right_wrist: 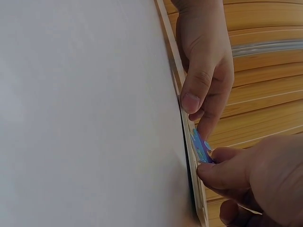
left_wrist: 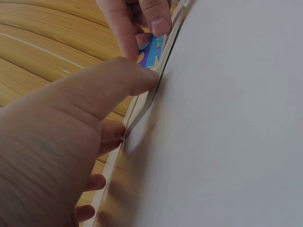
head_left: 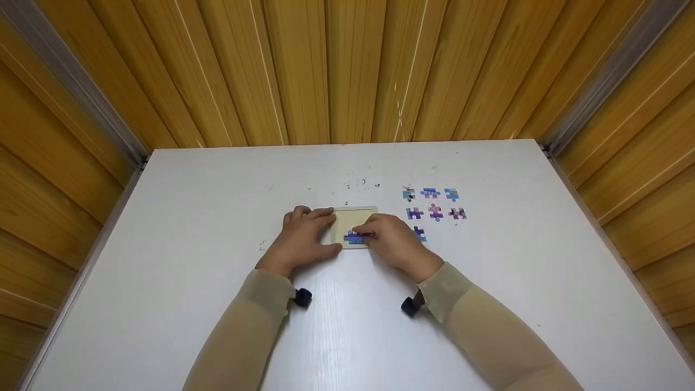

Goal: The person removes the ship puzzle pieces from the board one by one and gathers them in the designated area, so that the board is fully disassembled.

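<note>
A shallow pale wooden puzzle tray [head_left: 343,220] lies on the white table. My left hand [head_left: 300,239] holds its left side, thumb at the near corner and fingertips at the far one. Blue-purple jigsaw pieces [head_left: 354,239] sit inside along the tray's near edge; the right wrist view shows their blue printed face [right_wrist: 199,147] by the thumb. My right hand [head_left: 396,241] pinches a dark purple jigsaw piece [head_left: 371,235] over the tray's near right part. Fingers hide most of that piece and the tray's right edge.
Several loose jigsaw pieces [head_left: 435,212] lie in rows right of the tray, the nearest piece [head_left: 419,233] partly behind my right hand. Small dark specks [head_left: 364,182] mark the table [head_left: 217,217] beyond the tray. Wood-patterned walls [head_left: 347,70] stand behind and at both sides.
</note>
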Demonstrator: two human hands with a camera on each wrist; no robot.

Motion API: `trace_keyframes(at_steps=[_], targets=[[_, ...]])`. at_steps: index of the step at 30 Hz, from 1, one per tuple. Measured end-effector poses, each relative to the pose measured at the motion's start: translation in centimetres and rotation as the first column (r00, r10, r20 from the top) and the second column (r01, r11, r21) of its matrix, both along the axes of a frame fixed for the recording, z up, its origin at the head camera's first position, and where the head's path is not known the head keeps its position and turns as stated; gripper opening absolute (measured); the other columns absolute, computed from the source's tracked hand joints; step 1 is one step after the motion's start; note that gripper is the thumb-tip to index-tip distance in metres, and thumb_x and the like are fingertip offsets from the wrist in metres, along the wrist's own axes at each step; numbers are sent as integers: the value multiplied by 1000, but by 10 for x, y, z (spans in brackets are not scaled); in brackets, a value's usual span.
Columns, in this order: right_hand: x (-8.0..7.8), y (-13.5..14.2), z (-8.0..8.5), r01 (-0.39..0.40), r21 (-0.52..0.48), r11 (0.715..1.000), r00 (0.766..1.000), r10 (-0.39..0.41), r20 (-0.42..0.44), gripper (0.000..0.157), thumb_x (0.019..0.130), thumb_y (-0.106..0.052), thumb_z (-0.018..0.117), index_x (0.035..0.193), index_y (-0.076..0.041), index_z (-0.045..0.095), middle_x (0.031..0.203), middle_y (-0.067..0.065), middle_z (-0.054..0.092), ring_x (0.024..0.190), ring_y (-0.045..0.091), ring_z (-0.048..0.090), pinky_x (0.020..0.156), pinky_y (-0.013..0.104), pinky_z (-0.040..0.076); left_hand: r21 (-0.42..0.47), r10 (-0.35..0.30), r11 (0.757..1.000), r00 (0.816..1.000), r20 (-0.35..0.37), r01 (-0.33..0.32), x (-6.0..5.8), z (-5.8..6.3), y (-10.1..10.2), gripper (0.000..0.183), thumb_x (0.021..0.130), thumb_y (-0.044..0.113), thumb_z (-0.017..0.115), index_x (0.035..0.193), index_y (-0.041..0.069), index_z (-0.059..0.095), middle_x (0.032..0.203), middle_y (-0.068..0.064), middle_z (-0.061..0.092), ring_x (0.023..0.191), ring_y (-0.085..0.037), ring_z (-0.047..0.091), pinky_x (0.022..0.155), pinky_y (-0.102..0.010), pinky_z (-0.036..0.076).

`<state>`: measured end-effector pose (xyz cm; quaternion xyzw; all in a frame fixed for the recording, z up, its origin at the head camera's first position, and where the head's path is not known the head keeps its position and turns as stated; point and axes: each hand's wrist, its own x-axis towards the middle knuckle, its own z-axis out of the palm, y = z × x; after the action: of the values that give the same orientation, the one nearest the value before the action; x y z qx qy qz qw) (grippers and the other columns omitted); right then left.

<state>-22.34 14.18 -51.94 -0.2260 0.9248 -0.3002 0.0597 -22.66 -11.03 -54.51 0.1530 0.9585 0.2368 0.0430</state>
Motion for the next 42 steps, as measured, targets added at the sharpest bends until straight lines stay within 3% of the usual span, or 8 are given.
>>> trace_keyframes(at_steps=[5, 11, 18, 21, 28, 33, 38, 42], targets=[[-2, -1, -1, -9, -14, 1000, 1000, 8, -22, 30, 103, 1, 76, 131, -8, 85, 123, 11, 83, 116, 28, 78, 107, 47, 63, 14, 0, 1000, 1000, 9, 0, 0, 1, -3, 82, 94, 58, 80, 165, 21, 61, 177, 7, 52, 158, -35, 41, 133, -60, 31], [-2, -3, -1, 39, -82, 996, 999, -37, 33, 19, 104, -2, 78, 118, -11, 86, 124, 7, 84, 116, 25, 77, 107, 48, 62, 27, 17, 999, 1000, 22, -17, 1, 0, -5, 82, 94, 57, 82, 165, 22, 61, 177, 9, 52, 159, -35, 40, 133, -60, 33], [-5, -5, 1, 89, -175, 980, 994, -77, 74, 13, 103, -6, 81, 107, -16, 88, 113, 1, 86, 82, 14, 61, 80, 33, 52, 18, 5, 1000, 1000, 0, -5, 1, 1, -8, 83, 93, 58, 82, 164, 20, 62, 176, 7, 53, 158, -36, 42, 133, -60, 31], [-5, -4, 2, 103, -203, 974, 993, -90, 74, 10, 102, -7, 82, 104, -15, 88, 107, 2, 85, 75, 12, 55, 75, 30, 47, 13, 3, 1000, 1000, -3, -3, 0, 1, -8, 82, 93, 58, 82, 164, 20, 63, 176, 7, 53, 158, -36, 42, 133, -60, 31], [-6, 5, 9, 121, -270, 955, 990, -95, 108, 12, 103, -4, 80, 107, -13, 86, 105, 6, 83, 76, 13, 55, 71, 27, 46, 16, 5, 1000, 1000, 9, -5, -1, 1, -4, 82, 93, 60, 81, 164, 22, 62, 177, 8, 52, 157, -34, 41, 132, -59, 33], [-6, 16, 17, 133, -305, 943, 986, -95, 136, 14, 102, -3, 80, 108, -13, 87, 113, 6, 84, 88, 17, 61, 75, 25, 50, 21, 3, 1000, 1000, 18, -3, 0, 2, -1, 82, 94, 60, 80, 164, 22, 63, 177, 8, 52, 157, -33, 41, 133, -59, 32], [-6, 34, 23, 130, -307, 943, 985, -86, 151, 14, 103, -3, 80, 108, -13, 88, 118, 8, 84, 99, 21, 63, 83, 25, 52, 23, -9, 1000, 1000, 7, 9, 0, 2, 1, 80, 94, 58, 81, 163, 21, 63, 177, 7, 53, 156, -33, 42, 133, -58, 29], [-5, 54, 28, 151, -277, 949, 979, -106, 171, 15, 103, -3, 80, 111, -14, 88, 121, 8, 84, 100, 23, 63, 81, 23, 54, 23, 8, 1000, 1000, 21, -9, 1, 2, 0, 80, 94, 58, 82, 163, 22, 63, 177, 9, 52, 157, -32, 41, 134, -57, 31]])
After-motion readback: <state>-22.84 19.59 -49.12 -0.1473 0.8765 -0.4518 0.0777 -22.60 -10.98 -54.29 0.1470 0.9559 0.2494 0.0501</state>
